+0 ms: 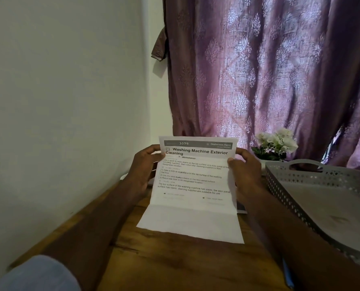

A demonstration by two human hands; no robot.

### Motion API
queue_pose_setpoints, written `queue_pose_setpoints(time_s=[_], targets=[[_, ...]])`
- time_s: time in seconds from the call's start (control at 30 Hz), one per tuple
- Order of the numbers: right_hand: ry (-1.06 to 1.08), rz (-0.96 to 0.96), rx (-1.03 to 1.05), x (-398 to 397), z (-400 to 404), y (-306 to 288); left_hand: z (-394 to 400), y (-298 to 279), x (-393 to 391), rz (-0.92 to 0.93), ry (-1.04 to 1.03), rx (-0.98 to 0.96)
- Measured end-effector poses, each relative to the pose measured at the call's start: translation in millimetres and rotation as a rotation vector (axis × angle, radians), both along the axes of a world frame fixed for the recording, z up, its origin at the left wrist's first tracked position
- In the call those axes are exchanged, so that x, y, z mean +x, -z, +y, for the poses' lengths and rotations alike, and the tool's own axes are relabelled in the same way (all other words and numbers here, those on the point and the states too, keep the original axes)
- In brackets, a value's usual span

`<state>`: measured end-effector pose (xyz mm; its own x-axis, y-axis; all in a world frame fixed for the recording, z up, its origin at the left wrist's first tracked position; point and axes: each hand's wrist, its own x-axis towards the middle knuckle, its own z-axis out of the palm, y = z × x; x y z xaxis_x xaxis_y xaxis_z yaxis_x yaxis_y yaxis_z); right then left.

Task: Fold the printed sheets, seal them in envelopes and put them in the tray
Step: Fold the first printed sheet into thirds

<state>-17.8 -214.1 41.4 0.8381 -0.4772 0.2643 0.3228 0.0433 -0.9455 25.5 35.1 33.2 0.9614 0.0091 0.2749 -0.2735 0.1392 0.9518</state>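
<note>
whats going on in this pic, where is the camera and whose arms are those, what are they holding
There is no machine here. The single picture comes from a wide-angle camera worn on a person's head, looking forward and down, so the two arms reaching in from the bottom are that person's own.

The left hand and the right hand each pinch a side edge of a printed sheet near its top. Its heading reads "Washing Machine Exterior Cleaning". A crease runs across its lower part, and the blank bottom panel rests on the wooden table.

To the right sits a grey perforated tray with nothing visible inside. Behind it are white flowers and a purple curtain. A blue pen lies near the bottom edge. No clearly recognisable envelope shows.
</note>
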Motion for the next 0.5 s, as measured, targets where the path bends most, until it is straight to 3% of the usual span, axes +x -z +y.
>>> queue_pose_setpoints(time_s=[0.27,0.5], targets=[[-0.095,0.071,0.148,-12,2,-7,5,0,-3,0.158,0.067,-0.156],[-0.148,0.060,0.196,-15,3,-8,-1,1,0,0.034,-0.126,-0.029]])
